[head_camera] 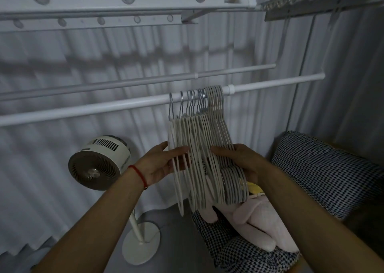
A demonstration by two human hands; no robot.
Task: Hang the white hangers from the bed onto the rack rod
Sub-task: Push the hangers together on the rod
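The white hangers [199, 139] hang in a tight bunch on the rod [104, 108]; the left hand [164, 164] touches their left side with straight fingers; the right hand [239, 160] curls around their right side.

My view is dim and greyish; soft shadows band the curtain [83, 65] at upper left, straight rods bow toward the frame edges, and detail looks slightly soft.
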